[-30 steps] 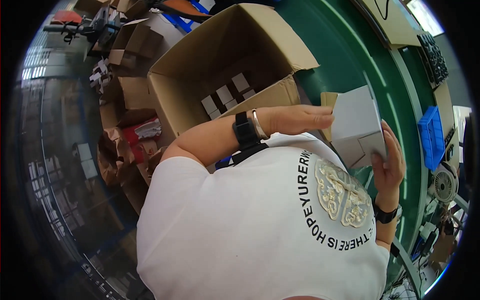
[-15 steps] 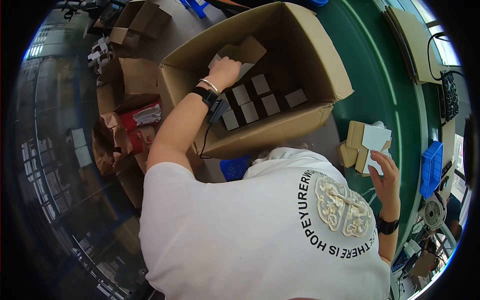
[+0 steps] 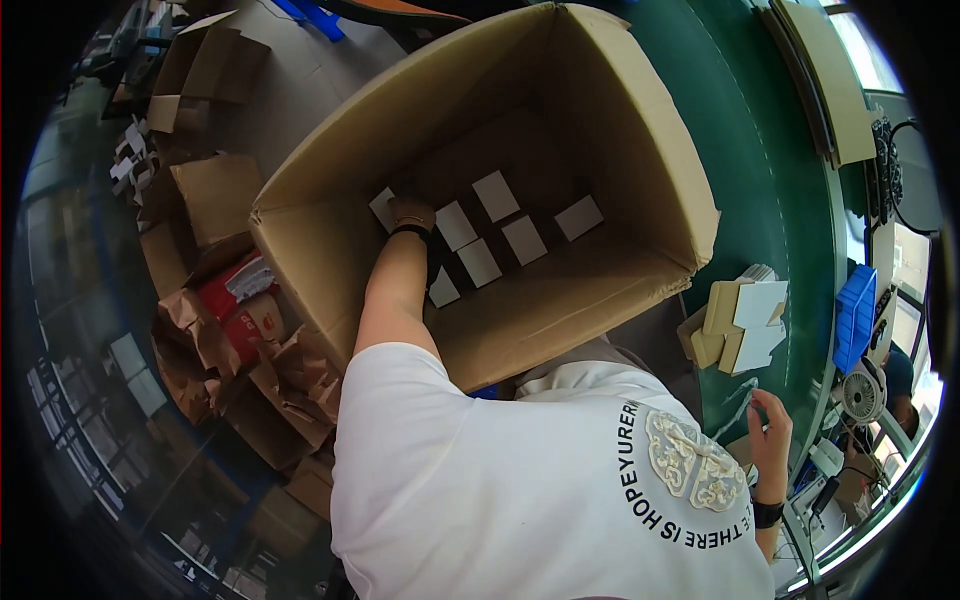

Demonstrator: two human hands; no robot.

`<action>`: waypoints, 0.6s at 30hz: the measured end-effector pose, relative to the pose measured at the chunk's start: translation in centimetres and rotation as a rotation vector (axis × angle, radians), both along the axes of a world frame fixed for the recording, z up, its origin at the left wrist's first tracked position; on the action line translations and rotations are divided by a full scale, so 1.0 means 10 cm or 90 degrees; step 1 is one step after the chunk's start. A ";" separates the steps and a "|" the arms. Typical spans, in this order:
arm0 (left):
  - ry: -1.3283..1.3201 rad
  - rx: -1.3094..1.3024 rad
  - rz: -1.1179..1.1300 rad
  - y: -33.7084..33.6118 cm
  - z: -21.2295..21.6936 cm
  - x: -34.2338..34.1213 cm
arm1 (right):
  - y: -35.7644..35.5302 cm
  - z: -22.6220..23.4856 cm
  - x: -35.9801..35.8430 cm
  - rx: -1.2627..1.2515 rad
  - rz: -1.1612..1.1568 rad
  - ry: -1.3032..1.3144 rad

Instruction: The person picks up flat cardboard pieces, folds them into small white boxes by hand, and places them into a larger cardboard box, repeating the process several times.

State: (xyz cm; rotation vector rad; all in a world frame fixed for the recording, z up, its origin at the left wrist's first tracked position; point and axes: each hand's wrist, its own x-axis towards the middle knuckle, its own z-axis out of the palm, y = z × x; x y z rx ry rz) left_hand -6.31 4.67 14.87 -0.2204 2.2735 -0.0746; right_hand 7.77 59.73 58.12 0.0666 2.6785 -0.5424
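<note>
Your surroundings, operator: green desk (image 3: 770,170) beyond your right hand (image 3: 770,440), running up frame's right side. Blue bin (image 3: 857,318) just past that hand, at desk's far edge; small round fan (image 3: 860,395) beside it, nearer you. Flat cardboard sheet (image 3: 820,80) well beyond, at top right. Left of your left hand (image 3: 410,215): torn brown paper scraps (image 3: 290,380) on floor, red packaging (image 3: 235,305) among them. Farther left and up, open empty cartons (image 3: 205,60), small pale boxes (image 3: 130,165) scattered near.

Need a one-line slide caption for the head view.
Left hand reaches deep into a large cardboard box among small white boxes; right hand hovers over the green table.
</note>
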 end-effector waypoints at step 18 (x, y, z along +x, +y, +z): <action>0.109 0.737 0.108 1.06 2.63 -0.55 | 0.89 -2.11 0.05 -0.294 -0.656 -0.012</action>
